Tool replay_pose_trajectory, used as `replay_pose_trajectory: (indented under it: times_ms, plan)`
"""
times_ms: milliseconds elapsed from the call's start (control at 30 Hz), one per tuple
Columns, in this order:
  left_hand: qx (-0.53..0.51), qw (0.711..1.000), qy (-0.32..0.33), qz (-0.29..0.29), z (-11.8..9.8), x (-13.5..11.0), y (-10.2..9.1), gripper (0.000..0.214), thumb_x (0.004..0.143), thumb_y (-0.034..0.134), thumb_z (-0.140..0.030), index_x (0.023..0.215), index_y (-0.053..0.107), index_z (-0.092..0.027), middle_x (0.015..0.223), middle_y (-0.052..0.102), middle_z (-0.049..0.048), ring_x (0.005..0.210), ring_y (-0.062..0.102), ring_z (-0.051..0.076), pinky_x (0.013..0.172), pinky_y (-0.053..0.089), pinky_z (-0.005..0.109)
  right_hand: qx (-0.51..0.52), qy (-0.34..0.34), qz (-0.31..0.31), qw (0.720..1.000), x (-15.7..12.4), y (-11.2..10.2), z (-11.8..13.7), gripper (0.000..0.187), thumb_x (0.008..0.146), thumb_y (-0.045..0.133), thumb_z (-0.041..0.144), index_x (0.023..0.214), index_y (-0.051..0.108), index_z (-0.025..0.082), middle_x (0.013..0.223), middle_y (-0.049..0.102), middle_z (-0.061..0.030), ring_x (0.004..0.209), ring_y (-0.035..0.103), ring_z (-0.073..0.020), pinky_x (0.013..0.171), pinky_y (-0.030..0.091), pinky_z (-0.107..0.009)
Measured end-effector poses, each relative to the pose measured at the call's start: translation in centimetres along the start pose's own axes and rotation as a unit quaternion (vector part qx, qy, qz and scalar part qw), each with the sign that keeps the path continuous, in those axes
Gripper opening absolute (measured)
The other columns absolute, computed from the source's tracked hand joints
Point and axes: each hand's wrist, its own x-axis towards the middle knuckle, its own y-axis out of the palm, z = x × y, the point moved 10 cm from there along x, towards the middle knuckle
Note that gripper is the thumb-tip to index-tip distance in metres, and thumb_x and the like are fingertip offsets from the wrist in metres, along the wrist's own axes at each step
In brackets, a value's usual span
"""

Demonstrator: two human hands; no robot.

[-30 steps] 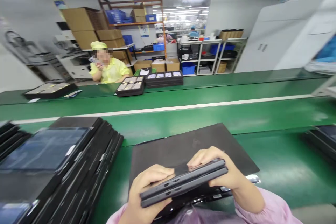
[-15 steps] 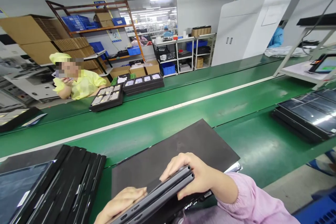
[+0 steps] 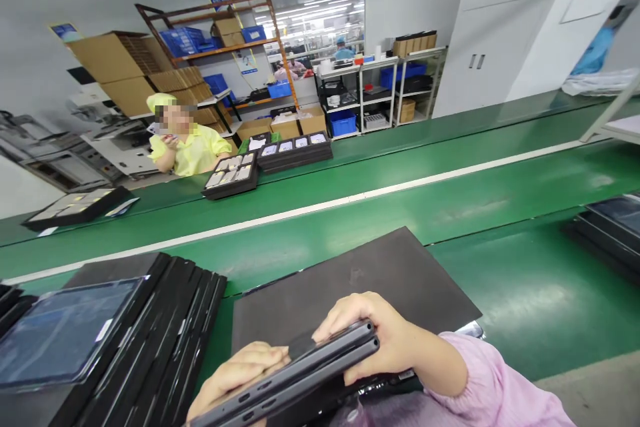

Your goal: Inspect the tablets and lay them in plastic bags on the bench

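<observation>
Two slim dark tablets (image 3: 310,368), one against the other, are seen edge-on with small ports along their near sides. My right hand (image 3: 373,333) grips their right end, fingers over the top and thumb below. At the lower left, my left hand (image 3: 245,373) is closed around the other end, its fingers lying across the upper face and partly cut off by the frame's bottom. Beneath and beyond the tablets, a flat black mat (image 3: 350,267) rests on the green bench. Shiny black items under my right forearm are mostly hidden.
Left of me are stacked black trays (image 3: 165,340), with a dark screen panel (image 3: 70,327) on top. Another stack of panels (image 3: 613,230) lies at the right. Across the green bench (image 3: 540,293), a person in yellow (image 3: 195,147) sits near trays of small parts (image 3: 231,175).
The view has swung left, so the scenery has shifted right in the frame. Both hands keep their hold on the tablets, with little other movement.
</observation>
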Motion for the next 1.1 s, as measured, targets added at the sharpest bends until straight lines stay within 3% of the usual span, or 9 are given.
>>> replay_pose_trajectory:
  times_ms: [133,433,633,733,833,900,967,1033,1100]
  plan:
    - [0.006,0.995,0.034,0.091,-0.6,-0.6,0.7,0.027,0.070,0.069,-0.038,0.091,0.064,-0.022,0.079,0.069,0.0069,0.076,0.066,0.025,0.070,0.054,0.038,0.019,0.015,0.011,1.000,-1.1,0.4,-0.4,0.039,0.072,0.073,0.033,0.107,0.056,0.027,0.098,0.065,-0.0063,0.091,0.062,-0.0215,0.079,0.050,-0.037]
    - [0.005,0.993,-0.001,0.117,-1.5,-0.4,3.0,0.036,0.060,0.075,-0.046,0.081,0.066,-0.018,0.075,0.067,0.0089,0.074,0.064,0.023,0.071,0.052,0.035,-0.011,0.062,0.030,0.998,-3.6,-0.5,-1.9,0.028,0.080,0.063,0.038,0.106,0.056,0.027,0.094,0.065,-0.0067,0.093,0.061,-0.0263,0.079,0.053,-0.043]
    - [-0.026,0.989,-0.063,0.130,0.4,-1.5,2.7,0.028,0.066,0.072,-0.039,0.083,0.065,-0.018,0.076,0.067,0.0106,0.077,0.064,0.023,0.075,0.050,0.035,-0.053,0.100,0.008,0.994,-4.0,-1.8,-3.3,0.027,0.078,0.063,0.045,0.101,0.060,0.032,0.091,0.066,-0.0064,0.091,0.062,-0.0270,0.079,0.052,-0.043]
    - [-0.061,0.996,-0.059,0.034,2.9,-1.7,0.8,0.042,0.062,0.072,-0.049,0.087,0.061,-0.017,0.081,0.066,0.0102,0.075,0.063,0.022,0.070,0.050,0.032,-0.166,0.179,0.027,0.969,-5.1,-2.4,-7.1,0.033,0.075,0.065,0.047,0.100,0.063,0.026,0.097,0.065,-0.0104,0.095,0.059,-0.0300,0.083,0.050,-0.047]
    - [-0.046,0.983,-0.125,-0.128,7.2,-1.5,-2.0,0.047,0.060,0.067,-0.061,0.072,0.058,-0.016,0.070,0.064,0.0061,0.067,0.060,0.018,0.065,0.049,0.027,-0.321,0.219,-0.001,0.921,-5.1,-3.0,-8.7,0.035,0.079,0.054,0.052,0.080,0.067,0.019,0.075,0.066,-0.0098,0.072,0.063,-0.0267,0.067,0.055,-0.040]
    - [-0.061,0.960,-0.190,-0.194,9.9,-0.9,-2.5,0.048,0.065,0.061,-0.063,0.068,0.057,-0.016,0.070,0.064,0.0056,0.069,0.060,0.017,0.067,0.049,0.027,-0.403,0.186,0.011,0.896,-3.6,-1.6,-7.3,0.040,0.082,0.047,0.051,0.081,0.066,0.016,0.064,0.063,-0.0093,0.060,0.062,-0.0247,0.057,0.054,-0.037]
    - [-0.121,0.930,-0.271,-0.216,12.2,-0.1,-1.3,0.053,0.067,0.056,-0.067,0.074,0.058,-0.015,0.075,0.065,0.0063,0.074,0.061,0.019,0.070,0.050,0.029,-0.455,0.105,0.071,0.882,-1.5,1.8,-4.6,0.049,0.082,0.042,0.048,0.106,0.060,0.008,0.065,0.063,-0.0110,0.058,0.061,-0.0253,0.054,0.053,-0.036]
    - [-0.170,0.896,-0.363,-0.190,13.9,0.0,1.2,0.059,0.067,0.051,-0.072,0.076,0.058,-0.014,0.068,0.064,0.0056,0.068,0.061,0.019,0.065,0.051,0.030,-0.478,0.039,0.110,0.871,0.3,4.9,-1.7,0.065,0.084,0.040,0.042,0.133,0.033,0.001,0.076,0.066,-0.0137,0.059,0.062,-0.0254,0.055,0.053,-0.036]
    - [-0.174,0.892,-0.393,-0.142,14.4,0.0,3.7,0.061,0.069,0.045,-0.074,0.072,0.058,-0.014,0.056,0.058,0.0034,0.057,0.058,0.017,0.058,0.050,0.030,-0.500,0.024,0.114,0.858,1.2,6.4,0.0,0.073,0.086,0.039,0.035,0.142,0.005,0.003,0.079,0.067,-0.0122,0.054,0.061,-0.0236,0.050,0.052,-0.034]
